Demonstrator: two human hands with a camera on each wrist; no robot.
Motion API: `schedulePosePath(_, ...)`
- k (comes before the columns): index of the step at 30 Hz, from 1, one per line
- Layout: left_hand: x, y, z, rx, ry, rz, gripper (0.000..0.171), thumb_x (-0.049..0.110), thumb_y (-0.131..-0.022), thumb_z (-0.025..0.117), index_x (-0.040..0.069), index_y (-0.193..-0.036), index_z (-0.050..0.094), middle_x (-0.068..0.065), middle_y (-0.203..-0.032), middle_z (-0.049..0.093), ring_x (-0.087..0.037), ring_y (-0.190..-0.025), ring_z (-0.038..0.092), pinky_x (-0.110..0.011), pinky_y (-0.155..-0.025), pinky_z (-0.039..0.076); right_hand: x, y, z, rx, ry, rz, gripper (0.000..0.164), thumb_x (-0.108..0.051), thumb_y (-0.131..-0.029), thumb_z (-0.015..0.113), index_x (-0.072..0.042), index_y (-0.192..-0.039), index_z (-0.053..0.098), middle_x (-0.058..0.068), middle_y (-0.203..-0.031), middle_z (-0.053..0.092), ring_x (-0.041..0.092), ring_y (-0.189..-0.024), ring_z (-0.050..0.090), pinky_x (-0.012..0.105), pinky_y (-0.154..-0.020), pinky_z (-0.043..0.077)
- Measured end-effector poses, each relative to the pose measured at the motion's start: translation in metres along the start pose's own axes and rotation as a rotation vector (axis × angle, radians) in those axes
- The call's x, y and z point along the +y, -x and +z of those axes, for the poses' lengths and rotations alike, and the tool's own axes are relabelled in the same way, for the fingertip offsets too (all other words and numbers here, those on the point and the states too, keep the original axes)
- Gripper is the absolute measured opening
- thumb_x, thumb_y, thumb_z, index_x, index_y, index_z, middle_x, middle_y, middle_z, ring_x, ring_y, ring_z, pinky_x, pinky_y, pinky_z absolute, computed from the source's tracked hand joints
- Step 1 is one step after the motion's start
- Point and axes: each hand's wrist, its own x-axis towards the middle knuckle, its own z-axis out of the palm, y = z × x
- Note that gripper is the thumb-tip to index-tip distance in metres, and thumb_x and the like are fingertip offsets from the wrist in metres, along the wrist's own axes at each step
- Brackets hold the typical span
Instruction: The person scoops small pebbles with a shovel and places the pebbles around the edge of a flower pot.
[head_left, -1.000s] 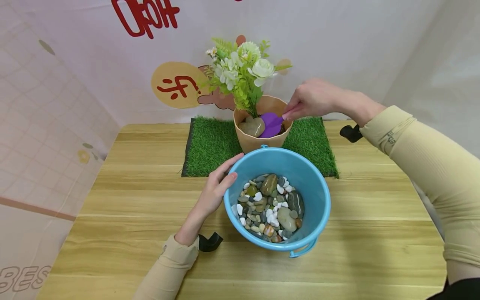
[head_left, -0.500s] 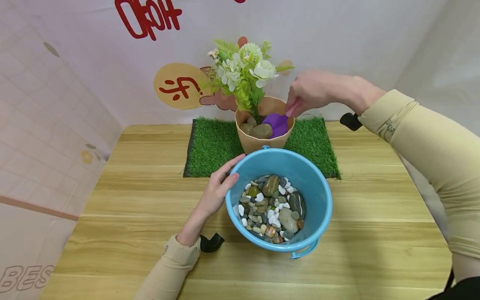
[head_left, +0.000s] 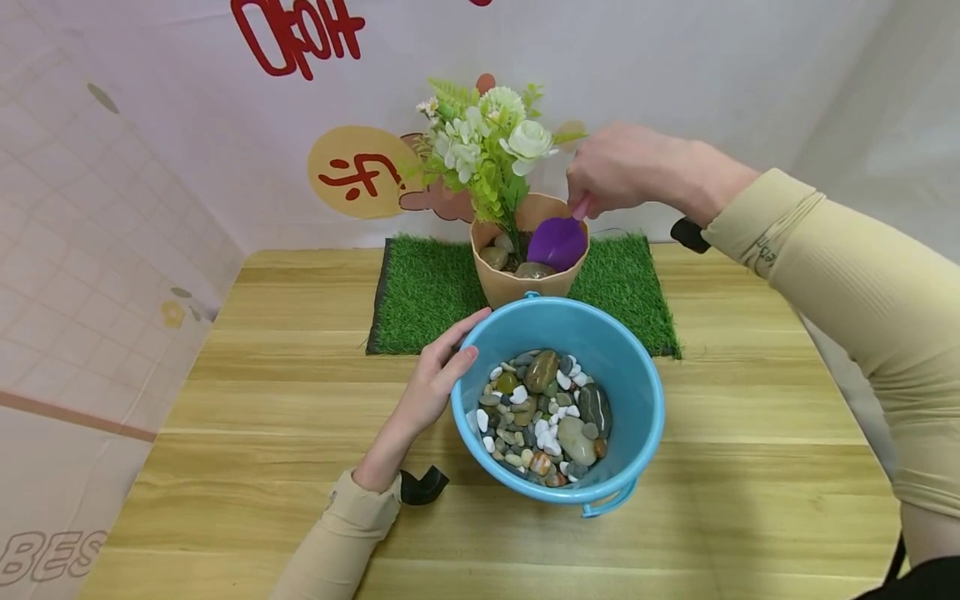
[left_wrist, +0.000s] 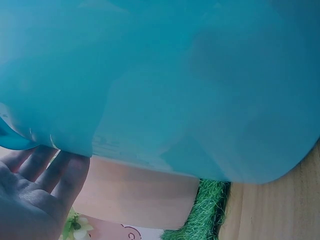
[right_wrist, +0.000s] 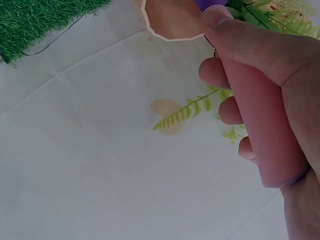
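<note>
My right hand grips the pink handle of a hand trowel. Its purple blade points down inside a peach flowerpot, over the right half. Brownish stones lie in the pot, one of them partly behind the blade at the front. White artificial flowers with green leaves stand in the pot's left part. My left hand rests against the left side of a blue bucket, fingers stretched along its outer wall. Mixed pebbles cover the bucket's bottom.
Artificial turf lies beneath the pot on a wooden table. The bucket stands close in front of the pot. A printed cloth hangs behind the table. The bucket's handle hangs at its front right.
My right hand has risen and turned, tilting the trowel blade more upright. A stone beside the blade has shifted toward the pot's front. My left hand stays on the bucket.
</note>
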Motion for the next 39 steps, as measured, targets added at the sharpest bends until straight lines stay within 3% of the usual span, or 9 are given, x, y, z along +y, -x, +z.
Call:
schedulePosePath(4, -0.001, 0.000, 0.000, 0.005, -0.007, -0.004, 0.055, 0.017, -0.107, 0.045, 0.006, -0.160, 0.043, -0.026, -0.154, 0.055, -0.049, -0.134, 0.062, -0.053, -0.101, 0.063, -0.002, 0.002, -0.007, 0.011, 0.031, 0.029, 0.004, -0.015, -0.089, 0.081, -0.014, -0.090, 0.085, 0.010, -0.095, 0.083, 0.032, -0.087, 0.075, 0.056, -0.082, 0.062)
schedulePosePath(11, -0.002, 0.000, 0.000, 0.007, -0.010, -0.001, 0.055, 0.016, -0.106, 0.045, 0.005, -0.160, 0.043, -0.026, -0.154, 0.056, -0.048, -0.134, 0.062, -0.055, -0.102, 0.062, -0.006, 0.010, -0.016, 0.059, 0.137, 0.102, 0.020, -0.016, -0.093, 0.076, -0.008, -0.074, 0.075, 0.013, -0.081, 0.077, 0.031, -0.072, 0.067, 0.055, -0.071, 0.059)
schedulePosePath(17, -0.002, 0.000, 0.001, 0.011, -0.011, -0.007, 0.055, 0.017, -0.106, 0.045, 0.006, -0.160, 0.044, -0.026, -0.153, 0.056, -0.047, -0.134, 0.062, -0.054, -0.101, 0.063, -0.019, 0.028, -0.019, 0.124, 0.162, 0.136, 0.018, -0.015, -0.092, 0.076, -0.007, -0.076, 0.074, 0.013, -0.076, 0.074, 0.029, -0.067, 0.064, 0.052, -0.065, 0.059)
schedulePosePath(25, -0.001, 0.000, 0.000, 0.014, -0.006, -0.013, 0.055, 0.018, -0.106, 0.045, 0.007, -0.160, 0.044, -0.025, -0.154, 0.056, -0.046, -0.134, 0.062, -0.054, -0.101, 0.063, -0.052, 0.066, -0.016, 0.286, 0.155, 0.162, 0.013, -0.020, -0.093, 0.078, -0.011, -0.084, 0.081, 0.010, -0.074, 0.073, 0.028, -0.064, 0.064, 0.053, -0.057, 0.057)
schedulePosePath(34, -0.001, 0.001, 0.000, 0.025, -0.001, -0.009, 0.054, 0.017, -0.107, 0.045, 0.006, -0.160, 0.044, -0.025, -0.154, 0.056, -0.046, -0.135, 0.061, -0.056, -0.104, 0.061, -0.100, 0.099, -0.010, 0.346, 0.173, 0.163, 0.005, -0.019, -0.091, 0.080, -0.021, -0.087, 0.078, 0.002, -0.067, 0.062, 0.021, -0.060, 0.057, 0.043, -0.039, 0.045)
schedulePosePath(39, -0.001, -0.001, 0.000, 0.017, 0.017, -0.014, 0.055, 0.017, -0.106, 0.045, 0.005, -0.160, 0.043, -0.026, -0.154, 0.055, -0.048, -0.135, 0.061, -0.054, -0.103, 0.062, -0.122, 0.111, 0.000, 0.321, 0.148, 0.156, 0.010, -0.023, -0.093, 0.079, -0.026, -0.084, 0.074, -0.003, -0.062, 0.054, 0.015, -0.058, 0.051, 0.035, -0.038, 0.042)
